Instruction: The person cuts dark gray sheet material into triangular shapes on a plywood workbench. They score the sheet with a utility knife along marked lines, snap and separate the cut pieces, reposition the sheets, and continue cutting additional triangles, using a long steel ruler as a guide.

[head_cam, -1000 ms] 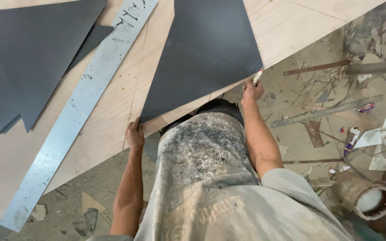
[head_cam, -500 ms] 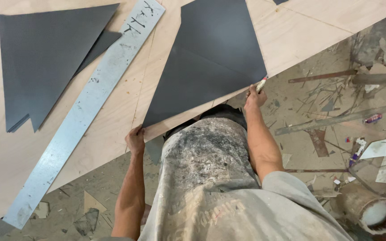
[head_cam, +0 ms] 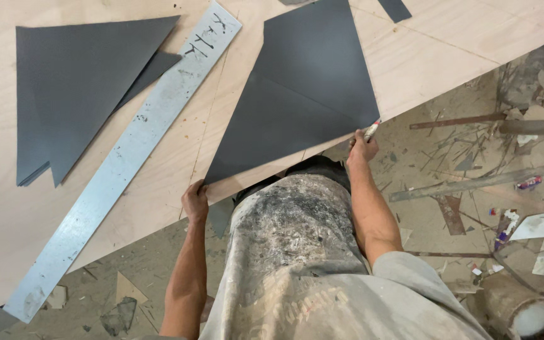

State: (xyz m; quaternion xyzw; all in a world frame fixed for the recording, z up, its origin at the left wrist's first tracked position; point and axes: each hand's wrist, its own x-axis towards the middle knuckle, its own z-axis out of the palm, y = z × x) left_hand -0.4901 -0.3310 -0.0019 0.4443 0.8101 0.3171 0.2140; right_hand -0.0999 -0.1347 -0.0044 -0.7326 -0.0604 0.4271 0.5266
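1. At frame centre, the left hand [head_cam: 194, 200] grips the grey sheet [head_cam: 303, 94] at its lower left corner.
2. The right hand [head_cam: 362, 150], closed on a pen [head_cam: 371, 131], touches the sheet's right corner.
3. A metal ruler [head_cam: 127, 157] lies left.

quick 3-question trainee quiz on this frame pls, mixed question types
1. True or false: the left hand grips the near corner of the dark sheet at the plywood board edge.
2. What does the right hand hold? A) small cutter B) hammer C) brush
3. What lies between the dark sheet and the stack of dark triangles?

Key: 1 true; 2 A; 3 the long metal straightedge.
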